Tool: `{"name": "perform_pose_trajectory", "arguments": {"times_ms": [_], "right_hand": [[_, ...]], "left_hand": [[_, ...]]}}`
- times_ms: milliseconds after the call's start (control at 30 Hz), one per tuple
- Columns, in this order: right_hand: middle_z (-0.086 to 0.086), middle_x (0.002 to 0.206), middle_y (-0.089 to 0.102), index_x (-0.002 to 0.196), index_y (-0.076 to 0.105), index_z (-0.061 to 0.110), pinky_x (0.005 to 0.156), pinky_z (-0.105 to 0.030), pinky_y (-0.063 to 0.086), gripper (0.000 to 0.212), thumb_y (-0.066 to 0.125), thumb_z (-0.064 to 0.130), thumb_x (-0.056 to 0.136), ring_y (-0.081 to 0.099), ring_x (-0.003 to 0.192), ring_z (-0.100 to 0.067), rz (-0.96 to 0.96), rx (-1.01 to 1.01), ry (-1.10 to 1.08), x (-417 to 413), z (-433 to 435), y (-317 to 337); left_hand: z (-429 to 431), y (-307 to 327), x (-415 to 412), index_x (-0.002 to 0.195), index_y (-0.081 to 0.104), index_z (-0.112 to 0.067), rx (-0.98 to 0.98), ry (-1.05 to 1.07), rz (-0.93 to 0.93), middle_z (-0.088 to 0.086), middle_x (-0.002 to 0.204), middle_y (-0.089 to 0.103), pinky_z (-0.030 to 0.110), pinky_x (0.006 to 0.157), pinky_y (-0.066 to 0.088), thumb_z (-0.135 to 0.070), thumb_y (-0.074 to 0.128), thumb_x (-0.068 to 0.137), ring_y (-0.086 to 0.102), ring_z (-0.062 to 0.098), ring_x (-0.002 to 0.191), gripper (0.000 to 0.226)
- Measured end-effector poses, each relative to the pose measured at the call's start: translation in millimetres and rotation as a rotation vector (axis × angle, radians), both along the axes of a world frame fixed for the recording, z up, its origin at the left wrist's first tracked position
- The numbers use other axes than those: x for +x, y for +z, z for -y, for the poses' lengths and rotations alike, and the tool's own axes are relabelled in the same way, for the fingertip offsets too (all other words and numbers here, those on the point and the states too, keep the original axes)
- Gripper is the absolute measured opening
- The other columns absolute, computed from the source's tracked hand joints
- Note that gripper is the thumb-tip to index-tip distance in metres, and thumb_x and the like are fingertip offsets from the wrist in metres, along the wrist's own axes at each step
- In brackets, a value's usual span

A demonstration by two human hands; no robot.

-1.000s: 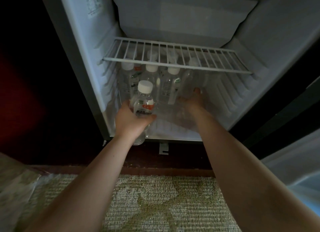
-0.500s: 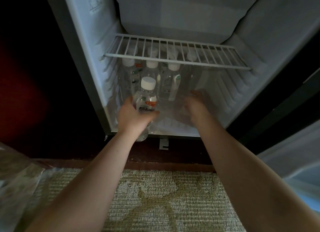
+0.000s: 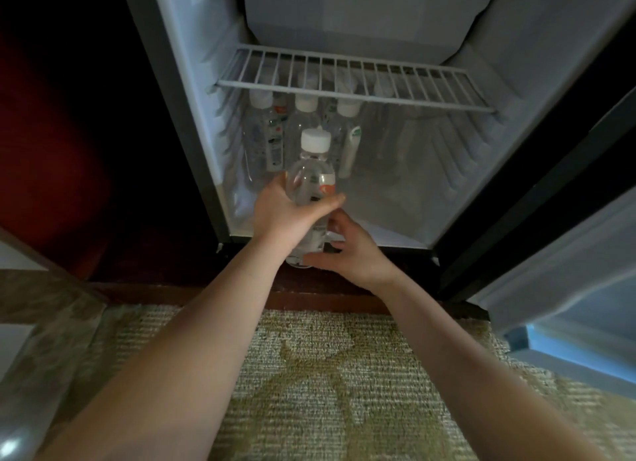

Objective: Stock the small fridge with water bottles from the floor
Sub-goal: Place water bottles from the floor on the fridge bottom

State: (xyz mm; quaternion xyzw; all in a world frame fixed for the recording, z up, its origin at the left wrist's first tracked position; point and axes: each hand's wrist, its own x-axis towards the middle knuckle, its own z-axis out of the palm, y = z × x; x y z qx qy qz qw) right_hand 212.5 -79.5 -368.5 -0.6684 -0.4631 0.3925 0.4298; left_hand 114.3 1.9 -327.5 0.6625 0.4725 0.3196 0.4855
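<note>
The small fridge stands open in front of me. A clear water bottle with a white cap and an orange-marked label is upright at the fridge's front edge, gripped around its middle by my left hand. Just below it, my right hand has its fingers spread at the bottle's base; whether it grips the bottle is unclear. Several more bottles stand on the fridge floor at the back left, under the white wire shelf.
The fridge door hangs open at the right. Below the fridge lies a beige patterned carpet. Dark red wood flanks the fridge on the left. Crinkled clear plastic wrap lies at the lower left.
My right hand has pulled back out of the fridge and come under the bottle that my left hand holds. The left hand has kept the bottle at the fridge's front edge.
</note>
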Motion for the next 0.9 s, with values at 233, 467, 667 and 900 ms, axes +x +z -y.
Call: {"name": "perform_pose_trajectory", "arguments": {"times_ms": [233,467,667,900], "right_hand": [[0.004,0.115,0.063,0.115,0.047,0.027,0.093,-0.04,0.052,0.063,0.084,0.016,0.066,0.061,0.107,-0.015,-0.039,0.072,-0.232,5,-5,-17],[0.006,0.113,0.061,0.123,0.049,0.019,0.082,-0.023,0.046,0.062,0.082,0.013,0.071,0.058,0.104,-0.014,0.049,0.068,-0.45,45,-16,-17],[0.004,0.108,0.059,0.126,0.047,0.016,0.09,-0.038,0.052,0.063,0.08,0.013,0.072,0.06,0.105,-0.02,0.031,0.086,-0.589,70,-37,-25],[0.009,0.107,0.055,0.133,0.04,0.019,0.079,-0.024,0.041,0.067,0.077,0.027,0.078,0.056,0.104,-0.015,0.082,0.032,-0.618,95,-49,-31]], "left_hand": [[7,11,13,0.112,0.056,-0.024,-0.051,-0.126,-0.077,-0.009,0.105,0.061,0.026,0.081,0.044,-0.053,0.075,0.068,0.056,0.009,0.096,0.056],[-1,7,24,0.141,0.044,-0.024,-0.344,-0.225,-0.113,0.0,0.15,0.036,0.036,0.106,0.025,-0.07,0.03,0.086,0.035,0.022,0.136,0.073],[-6,-16,13,0.144,0.039,-0.019,-0.317,-0.349,-0.445,0.006,0.151,0.034,0.037,0.108,0.025,-0.064,0.02,0.093,0.036,0.023,0.135,0.071],[-11,-16,16,0.144,0.038,-0.016,-0.286,-0.38,-0.508,0.009,0.149,0.038,0.036,0.108,0.026,-0.06,0.02,0.095,0.038,0.025,0.133,0.069]]}}
